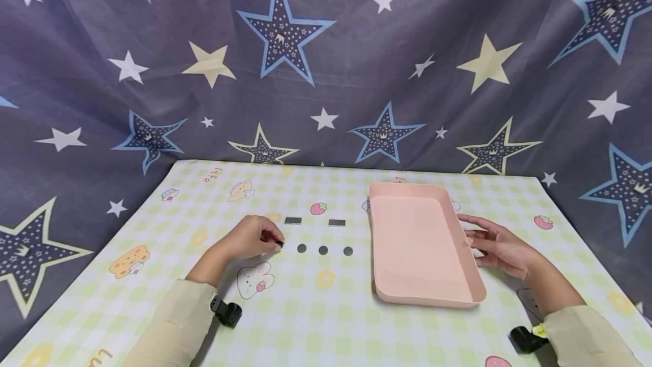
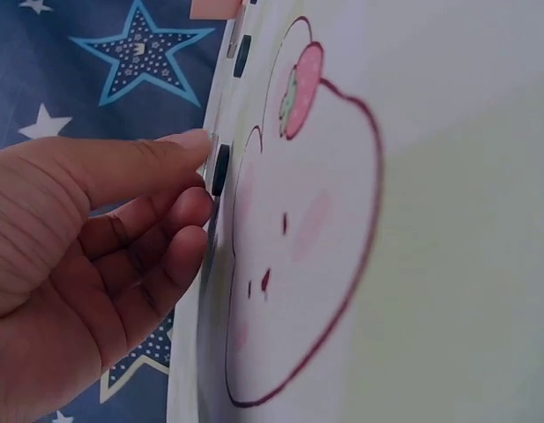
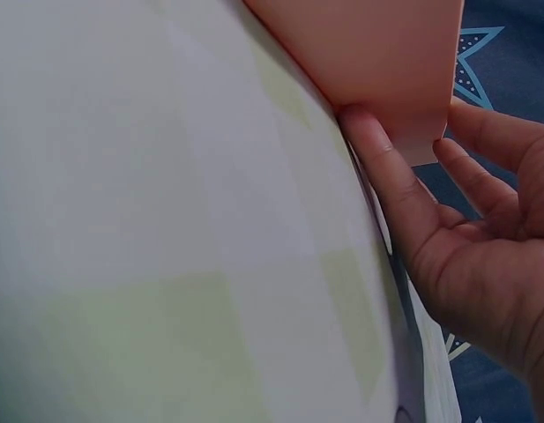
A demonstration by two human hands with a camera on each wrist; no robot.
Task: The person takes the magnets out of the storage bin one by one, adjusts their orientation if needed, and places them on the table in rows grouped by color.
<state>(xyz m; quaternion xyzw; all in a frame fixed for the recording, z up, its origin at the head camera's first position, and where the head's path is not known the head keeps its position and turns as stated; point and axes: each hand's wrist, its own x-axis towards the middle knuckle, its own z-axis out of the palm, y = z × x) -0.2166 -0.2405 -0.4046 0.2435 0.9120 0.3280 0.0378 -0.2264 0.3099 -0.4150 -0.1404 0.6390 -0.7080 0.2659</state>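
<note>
My left hand (image 1: 254,237) pinches a small black disc (image 1: 279,244) between thumb and fingertips, low over the table. To its right, several like it form a row of flat black discs (image 1: 323,250). Behind that row lie two dark rectangular pieces, a left one (image 1: 292,221) and a right one (image 1: 337,223), each with a pale edge. A shallow pink tray (image 1: 428,299) stands on the right half of the table. Against its right wall my right hand (image 1: 501,248) rests with spread fingers. In the right wrist view the thumb (image 3: 368,132) touches the tray wall near the tablecloth.
A green-and-white checked tablecloth (image 1: 204,310) with printed cartoons covers the table. Behind the table's far edge hangs a dark curtain (image 1: 336,61) with stars. Black wrist cameras sit at the left cuff (image 1: 226,311) and the right cuff (image 1: 527,339).
</note>
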